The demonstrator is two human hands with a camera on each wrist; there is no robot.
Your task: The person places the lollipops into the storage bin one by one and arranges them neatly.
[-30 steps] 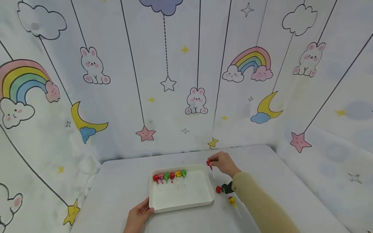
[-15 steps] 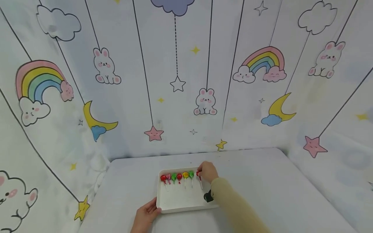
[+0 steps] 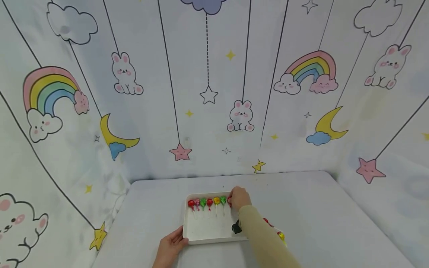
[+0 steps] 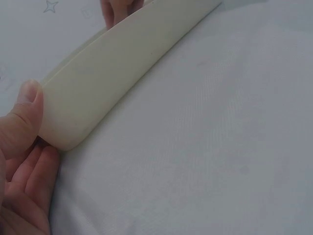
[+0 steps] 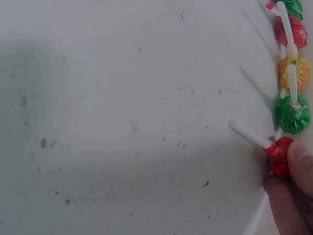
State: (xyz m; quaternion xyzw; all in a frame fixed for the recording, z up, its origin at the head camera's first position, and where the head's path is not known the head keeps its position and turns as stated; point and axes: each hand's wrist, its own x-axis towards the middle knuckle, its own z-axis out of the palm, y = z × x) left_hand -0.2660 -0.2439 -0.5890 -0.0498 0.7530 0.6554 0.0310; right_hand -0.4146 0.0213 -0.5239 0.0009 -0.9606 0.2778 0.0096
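Observation:
A shallow white tray (image 3: 207, 229) lies on the table, with a row of wrapped lollipops along its far side, heads away from me. My left hand (image 3: 169, 247) holds the tray's near left corner; in the left wrist view the thumb (image 4: 30, 100) lies on its wall and the fingers are at its lower edge. My right hand (image 3: 239, 199) is at the far right corner. Its thumb and fingers pinch the head of a red lollipop (image 5: 279, 164), whose white stick points into the tray. Beside that sits a green lollipop (image 5: 293, 115), then a yellow one (image 5: 296, 73).
Right of the tray, partly hidden by the right sleeve (image 3: 263, 242), lie a red lollipop (image 3: 266, 220) and a yellow lollipop (image 3: 280, 235). A white table (image 3: 318, 219) meets a wall cloth (image 3: 214, 123) with bunnies, stars and rainbows.
My right hand has carried the red lollipop from right of the tray to the end of the row inside it. My left hand stays at the tray corner. The head view has shifted slightly.

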